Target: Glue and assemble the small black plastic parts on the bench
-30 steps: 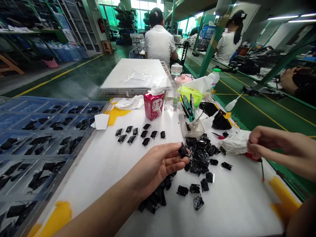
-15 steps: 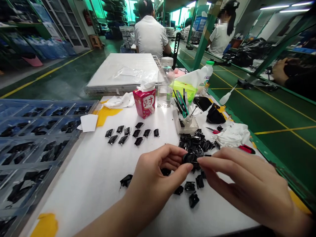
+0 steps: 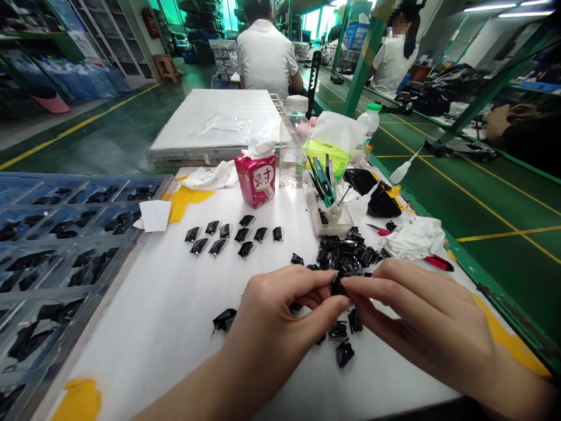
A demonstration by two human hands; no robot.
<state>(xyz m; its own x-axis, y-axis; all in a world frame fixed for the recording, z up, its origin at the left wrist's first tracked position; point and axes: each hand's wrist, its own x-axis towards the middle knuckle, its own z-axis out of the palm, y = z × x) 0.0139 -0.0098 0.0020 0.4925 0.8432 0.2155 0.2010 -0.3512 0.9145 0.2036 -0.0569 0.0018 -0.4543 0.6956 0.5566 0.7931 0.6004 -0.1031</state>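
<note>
Between the thumb and fingers of my left hand is a small glossy black plastic part, its exact kind not clear. My right hand meets it from the other side, fingertips pinched at the part's right edge. Just beyond both hands lies a heap of similar black parts. Several loose black pieces rest on the white tabletop below the hands, and one more lies left of my left wrist. Farther left, several black parts with clear edges are spread out in rough rows.
Blue compartment trays with black parts stand at the left. Toward the back are a red tissue box, a clear bottle and a holder with tweezers and cutters. A white cloth lies at right. Co-workers in white sit beyond.
My right hand has moved slightly left, its fingers closer to my left fingertips around the black part. The part has turned and shows less of its face. The view has shifted slightly.
</note>
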